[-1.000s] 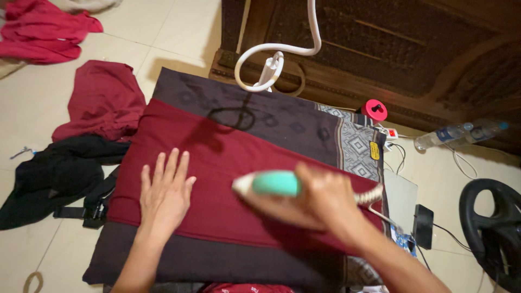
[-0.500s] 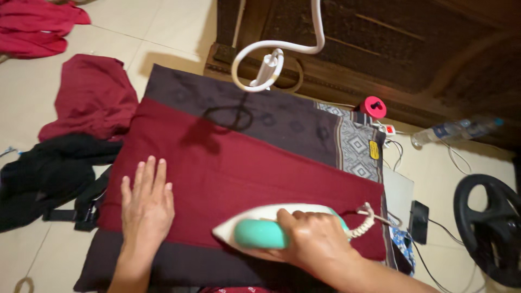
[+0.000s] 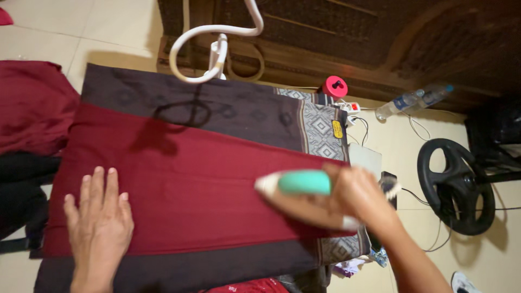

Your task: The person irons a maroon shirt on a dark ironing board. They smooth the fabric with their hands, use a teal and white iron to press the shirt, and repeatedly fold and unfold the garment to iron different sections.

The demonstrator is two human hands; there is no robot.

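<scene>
From the head camera I look down on a dark red cloth (image 3: 190, 179) spread flat over a dark patterned mat (image 3: 228, 106) on the tiled floor (image 3: 103, 21). My right hand (image 3: 361, 195), at centre right of the frame, is clenched around the handle of an electric iron (image 3: 296, 187) with a mint-green top and a white body; the iron is blurred, its tip pointing toward the left of the frame, over the right-hand part of the red cloth. I cannot tell whether its soleplate is pressed on the fabric or just above it. My left hand (image 3: 100, 222), at lower left, lies released, palm down and fingers spread, flat on the cloth near its left end, well apart from the iron. The red cloth stretches between the two hands.

At the upper centre a curved white flexible holder (image 3: 209, 40) hangs over the mat and throws a looped shadow on it. Beyond the mat, at upper right, stand a small pink round object (image 3: 335, 87), a white power strip (image 3: 350, 107) and a clear plastic bottle (image 3: 412, 100) lying on its side before dark carved wooden furniture (image 3: 380, 32). A black steering wheel (image 3: 456, 187) lies at the right edge. More red fabric (image 3: 32, 108) is heaped at the left edge.
</scene>
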